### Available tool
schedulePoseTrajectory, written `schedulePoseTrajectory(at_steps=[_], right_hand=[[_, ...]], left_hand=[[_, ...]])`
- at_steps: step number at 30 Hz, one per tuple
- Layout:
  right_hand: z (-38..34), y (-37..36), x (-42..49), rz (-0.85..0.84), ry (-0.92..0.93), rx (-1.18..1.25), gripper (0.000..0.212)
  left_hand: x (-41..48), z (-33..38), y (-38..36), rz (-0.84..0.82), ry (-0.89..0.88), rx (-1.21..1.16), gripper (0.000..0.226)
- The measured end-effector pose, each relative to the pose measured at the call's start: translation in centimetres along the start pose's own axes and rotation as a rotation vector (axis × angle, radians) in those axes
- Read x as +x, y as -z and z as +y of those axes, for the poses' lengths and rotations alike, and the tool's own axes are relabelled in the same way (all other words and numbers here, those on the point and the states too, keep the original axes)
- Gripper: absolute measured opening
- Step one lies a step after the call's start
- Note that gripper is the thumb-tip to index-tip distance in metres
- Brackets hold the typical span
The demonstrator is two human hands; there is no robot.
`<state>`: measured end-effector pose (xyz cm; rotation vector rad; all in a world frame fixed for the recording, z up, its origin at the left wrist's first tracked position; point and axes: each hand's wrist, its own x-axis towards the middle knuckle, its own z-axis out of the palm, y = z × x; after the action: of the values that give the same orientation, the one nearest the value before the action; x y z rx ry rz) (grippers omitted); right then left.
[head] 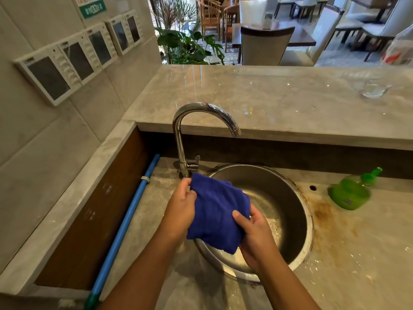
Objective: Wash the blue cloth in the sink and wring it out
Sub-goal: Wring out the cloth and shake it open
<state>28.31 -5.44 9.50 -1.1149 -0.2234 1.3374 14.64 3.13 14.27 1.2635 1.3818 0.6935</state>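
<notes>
Round steel sink (297, 198) holds shallow water. Left hand (181, 209) and right hand (257, 233) both grip the bunched, fuzzy blue cloth (216, 211) above it

cloth (218, 211) deep blue | sink (288, 193) silver steel | bottle (348, 191) bright green | pipe (125, 222) lt blue

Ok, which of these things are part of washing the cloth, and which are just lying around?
For the job: blue cloth, gripped by the left hand and right hand; sink; tap.
Just lying about: green bottle; blue pole; clear glass.
</notes>
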Motion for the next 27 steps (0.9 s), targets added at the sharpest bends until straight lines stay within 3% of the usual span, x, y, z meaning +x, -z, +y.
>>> schedulePoseTrajectory(at_steps=[1,4,6,8,11,15,18,23,27], right_hand=[[0.1,0.0,0.0,0.012,0.021,-0.025,0.042],[0.2,0.4,0.1,0.04,0.033,-0.098,0.041],[0.5,0.7,0.3,0.052,-0.006,-0.06,0.041],[0.8,0.8,0.5,0.047,-0.118,0.101,0.043],[1.4,0.3,0.5,-0.091,-0.39,0.343,0.041],[3.6,-0.8,0.8,-0.204,-0.533,0.335,0.044],[6.3,-1.4,1.8,-0.125,-0.372,0.153,0.042],[10.4,-2.6,2.1,-0.065,-0.044,-0.484,0.022],[13.1,-3.4,2.2,-0.104,0.042,-0.907,0.024]], left_hand=[[-0.2,-0.3,0.0,-0.045,0.028,-0.014,0.015],[-0.5,-1.5,0.4,-0.197,0.065,-0.02,0.041],[-0.5,-1.7,0.7,-0.155,0.015,0.017,0.044],[-0.4,-1.7,1.0,-0.101,-0.028,0.01,0.04],[-0.4,-2.2,1.8,-0.185,-0.001,-0.114,0.04],[-1.2,-4.3,4.1,-0.27,0.064,-0.198,0.037],[-1.2,-7.3,6.5,-0.251,0.124,-0.208,0.033],[-1.2,-12.9,10.3,-0.171,0.208,-0.236,0.026],[-0.1,-17.1,11.6,-0.042,0.227,0.051,0.027]])
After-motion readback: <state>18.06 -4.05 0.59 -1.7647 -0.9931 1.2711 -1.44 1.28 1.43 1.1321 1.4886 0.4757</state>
